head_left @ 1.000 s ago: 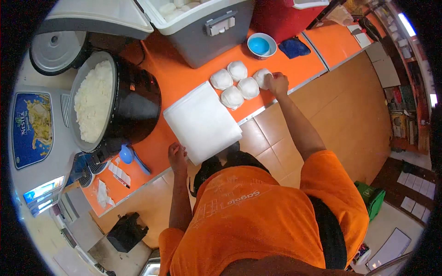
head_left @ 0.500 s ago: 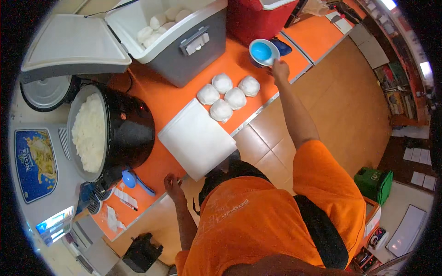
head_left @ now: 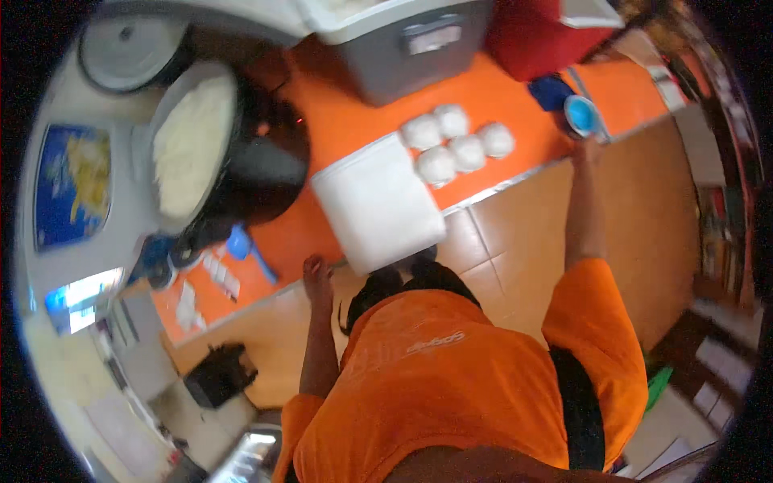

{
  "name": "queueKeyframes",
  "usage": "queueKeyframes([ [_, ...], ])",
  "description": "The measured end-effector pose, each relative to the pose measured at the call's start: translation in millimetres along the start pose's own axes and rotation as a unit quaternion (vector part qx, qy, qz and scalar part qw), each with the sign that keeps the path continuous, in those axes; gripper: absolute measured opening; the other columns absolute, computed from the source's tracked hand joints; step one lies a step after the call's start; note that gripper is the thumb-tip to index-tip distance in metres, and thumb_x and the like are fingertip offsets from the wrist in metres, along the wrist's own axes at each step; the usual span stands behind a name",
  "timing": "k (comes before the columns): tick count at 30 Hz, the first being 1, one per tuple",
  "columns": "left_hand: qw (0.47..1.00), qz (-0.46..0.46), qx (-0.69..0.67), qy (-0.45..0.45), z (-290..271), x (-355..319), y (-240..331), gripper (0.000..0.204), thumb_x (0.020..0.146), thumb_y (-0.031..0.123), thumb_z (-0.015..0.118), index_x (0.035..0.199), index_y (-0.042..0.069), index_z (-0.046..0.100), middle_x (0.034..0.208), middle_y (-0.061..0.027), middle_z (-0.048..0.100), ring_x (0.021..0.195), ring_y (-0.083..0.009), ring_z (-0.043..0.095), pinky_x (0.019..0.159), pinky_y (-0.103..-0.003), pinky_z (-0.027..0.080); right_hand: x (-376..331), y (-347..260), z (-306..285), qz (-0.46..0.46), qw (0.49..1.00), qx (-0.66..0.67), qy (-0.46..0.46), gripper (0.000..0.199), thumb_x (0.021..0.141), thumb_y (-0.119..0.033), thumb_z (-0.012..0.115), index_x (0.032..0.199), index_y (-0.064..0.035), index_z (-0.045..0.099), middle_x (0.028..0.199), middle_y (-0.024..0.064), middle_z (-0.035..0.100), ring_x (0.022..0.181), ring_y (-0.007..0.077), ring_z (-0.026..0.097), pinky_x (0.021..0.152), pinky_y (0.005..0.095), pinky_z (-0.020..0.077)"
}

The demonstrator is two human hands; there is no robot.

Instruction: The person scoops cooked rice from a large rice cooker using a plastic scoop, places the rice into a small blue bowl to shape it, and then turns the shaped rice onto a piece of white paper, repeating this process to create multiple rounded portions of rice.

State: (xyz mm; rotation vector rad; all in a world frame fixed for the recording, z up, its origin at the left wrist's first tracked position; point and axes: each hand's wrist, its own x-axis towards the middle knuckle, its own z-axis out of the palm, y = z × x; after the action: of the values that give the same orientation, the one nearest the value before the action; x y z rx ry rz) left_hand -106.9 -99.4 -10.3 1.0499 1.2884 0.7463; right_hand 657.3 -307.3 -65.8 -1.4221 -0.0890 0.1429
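A food shop kitchen: a big rice cooker full of rice, rice balls on an orange bench, coolers.

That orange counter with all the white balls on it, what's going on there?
A person in an orange shirt stands at the orange counter. Their right hand reaches out to a small blue bowl near the counter's edge, while the left hand rests at the edge near a white board. Five white rice balls sit in a cluster on the counter. A big black cooker full of white rice stands open to the left, and a grey cooler box sits behind.
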Motion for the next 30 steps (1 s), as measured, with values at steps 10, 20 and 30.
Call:
queueKeyframes([
  [10, 0.665, 0.204, 0.526, 0.49, -98, 57, 6, 0.041, 0.09, 0.031, 0.064, 0.113, -0.002, 0.055, 0.095, -0.0181, 0.06, 0.081, -0.0331, 0.06, 0.071, -0.041, 0.052, -438, -1, 179, 0.115, 0.889, -0.096, -0.432, 0.01, 0.097, -0.011, 0.051, 0.105, -0.0053, 0.054, 0.093, 0.005, 0.059, 0.082, 0.0121, 0.058, 0.069, 0.0276, 0.05],
  [20, 0.881, 0.223, 0.198, 0.367, -74, 6, 54, 0.032, 0.096, 0.025, 0.05, 0.107, -0.006, 0.052, 0.097, -0.0286, 0.058, 0.092, -0.048, 0.056, 0.077, -0.051, 0.046, -601, -132, 314, -0.173, 0.539, -0.195, -0.801, 0.026, 0.095, -0.024, 0.059, 0.109, -0.0018, 0.057, 0.107, 0.0179, 0.062, 0.099, 0.0356, 0.062, 0.084, 0.0444, 0.0513],
  [30, 0.855, 0.465, 0.224, 0.049, -84, -4, 206, 0.044, 0.085, 0.023, 0.069, 0.121, 0.003, 0.055, 0.117, -0.0167, 0.055, 0.102, -0.0339, 0.057, 0.081, -0.046, 0.048, -592, -193, 420, -0.371, 0.688, -0.182, -0.597, 0.02, 0.093, -0.011, 0.056, 0.11, -0.0024, 0.059, 0.098, 0.0146, 0.061, 0.088, 0.0264, 0.058, 0.079, 0.0426, 0.0455],
])
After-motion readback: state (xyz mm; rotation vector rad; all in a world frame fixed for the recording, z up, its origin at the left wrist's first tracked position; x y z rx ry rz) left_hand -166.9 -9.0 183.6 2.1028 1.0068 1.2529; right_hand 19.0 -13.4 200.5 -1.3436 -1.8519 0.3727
